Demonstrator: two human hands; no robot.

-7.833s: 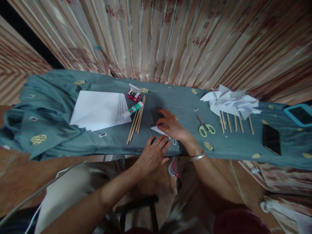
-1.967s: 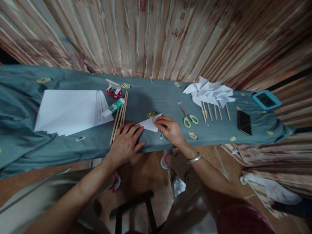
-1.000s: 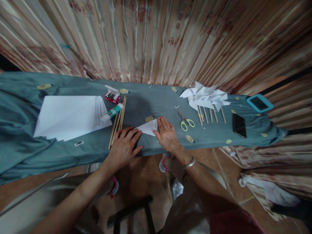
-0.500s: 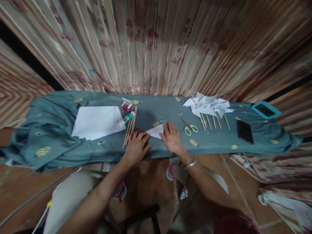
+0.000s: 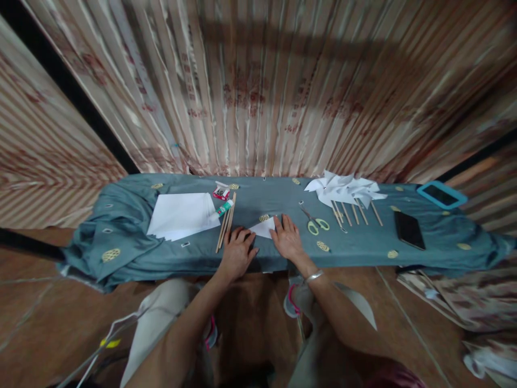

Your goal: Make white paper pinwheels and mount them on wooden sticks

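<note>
The left hand (image 5: 237,256) and right hand (image 5: 288,240) lie spread at the paper triangle's (image 5: 264,229) ends, so uneven pressing could skew it

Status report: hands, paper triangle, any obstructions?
Left hand, right hand at opposite ends of paper triangle. Triangle lying on cloth. Wooden sticks close beside left hand.

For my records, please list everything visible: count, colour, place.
paper triangle: one, white, centre
paper stack: one, white, left
loose sticks: several, tan, left
glue stick: one, green-white, left
open box: one, red, rear left
scissors: one, green handles, right
pinwheels: several, white, right
phone: one, black, right
device: one, blue, far right
cloth: one, teal, underneath
sheeting: count unclear, beige, behind
bars: three, black, sides
cables: some, pale, lower left
shoes: two, pink trim, below
bracelet: one, silver, right wrist
left hand, right hand: two, bare, touching paper triangle
</note>
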